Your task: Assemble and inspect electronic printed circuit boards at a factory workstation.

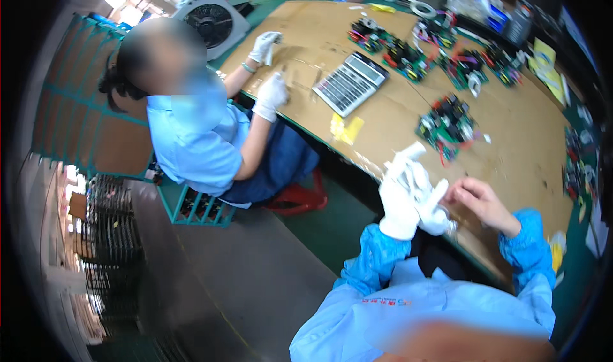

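Observation:
My left hand [397, 205], in a white glove, is raised over the table's near edge. A second white glove [436, 219], loose and crumpled, lies against its palm, and the gloved fingers are bent around it. Bare, my right hand [483, 202] is close beside that loose glove, fingers curled and thumb bent in. Its fingertips are by the glove's fabric; whether they pinch any of it I cannot make out. Just beyond my hands, a green circuit board assembly [447, 122] with black parts and red wires rests on the brown table top [511, 145].
Several similar board assemblies [405, 60] line the table's far side. A calculator [351, 83] and yellow tape pieces [347, 129] lie to the left. A co-worker in a blue shirt [198, 135] and white gloves sits there on a red stool [300, 197]. A fan [214, 23] stands behind.

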### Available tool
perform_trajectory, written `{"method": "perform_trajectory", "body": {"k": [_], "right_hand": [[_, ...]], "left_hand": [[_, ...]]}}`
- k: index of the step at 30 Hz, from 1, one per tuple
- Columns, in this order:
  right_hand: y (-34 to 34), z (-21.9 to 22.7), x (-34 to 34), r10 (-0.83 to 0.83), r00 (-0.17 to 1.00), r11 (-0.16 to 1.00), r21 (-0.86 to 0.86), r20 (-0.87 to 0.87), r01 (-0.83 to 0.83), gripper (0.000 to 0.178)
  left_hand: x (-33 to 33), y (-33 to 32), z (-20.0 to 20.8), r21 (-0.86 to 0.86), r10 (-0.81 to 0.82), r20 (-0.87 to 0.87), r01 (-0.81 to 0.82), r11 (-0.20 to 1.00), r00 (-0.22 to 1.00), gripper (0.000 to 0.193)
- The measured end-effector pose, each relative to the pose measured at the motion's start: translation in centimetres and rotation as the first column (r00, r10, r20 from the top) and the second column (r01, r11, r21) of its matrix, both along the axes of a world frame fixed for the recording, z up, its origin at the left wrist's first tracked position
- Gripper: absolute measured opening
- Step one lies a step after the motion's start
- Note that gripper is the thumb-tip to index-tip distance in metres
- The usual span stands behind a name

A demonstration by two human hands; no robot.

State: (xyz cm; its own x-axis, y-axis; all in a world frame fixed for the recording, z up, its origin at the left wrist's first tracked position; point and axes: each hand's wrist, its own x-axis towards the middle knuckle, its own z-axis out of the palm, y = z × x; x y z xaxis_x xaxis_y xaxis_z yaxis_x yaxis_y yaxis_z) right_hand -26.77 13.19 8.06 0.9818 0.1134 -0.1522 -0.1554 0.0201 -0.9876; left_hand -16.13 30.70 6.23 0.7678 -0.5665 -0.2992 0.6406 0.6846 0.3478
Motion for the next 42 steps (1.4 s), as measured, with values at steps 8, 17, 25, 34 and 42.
{"method": "perform_trajectory", "body": {"k": [8,17,25,34,42], "right_hand": [[6.1,-0.3,-9.1,0.008,0.999,0.977,-0.212,0.043,0.001,0.047],[9.4,-4.9,-13.8,-0.217,0.961,0.948,0.199,-0.172,0.250,0.046],[7.8,-5.0,-12.8,-0.627,0.761,0.420,0.752,-0.164,0.508,0.040],[7.6,-9.3,-11.0,-0.666,0.679,0.389,0.632,-0.310,0.670,0.038],[8.4,-8.9,-12.3,-0.575,0.806,0.677,0.470,-0.142,0.566,0.034]], "left_hand": [[-4.0,2.9,1.7,-0.043,0.062,0.067,-0.059,0.997,0.996,0.044],[-6.7,3.0,3.6,-0.144,0.049,0.071,-0.039,0.989,0.996,0.043],[-3.5,1.9,-0.4,0.175,0.311,0.370,-0.394,0.902,0.875,0.043],[-10.3,2.9,-7.1,0.294,-0.397,0.915,-0.799,0.525,0.076,0.040],[-12.5,0.9,-6.5,0.343,-0.532,0.842,-0.669,0.659,-0.093,0.026]]}}
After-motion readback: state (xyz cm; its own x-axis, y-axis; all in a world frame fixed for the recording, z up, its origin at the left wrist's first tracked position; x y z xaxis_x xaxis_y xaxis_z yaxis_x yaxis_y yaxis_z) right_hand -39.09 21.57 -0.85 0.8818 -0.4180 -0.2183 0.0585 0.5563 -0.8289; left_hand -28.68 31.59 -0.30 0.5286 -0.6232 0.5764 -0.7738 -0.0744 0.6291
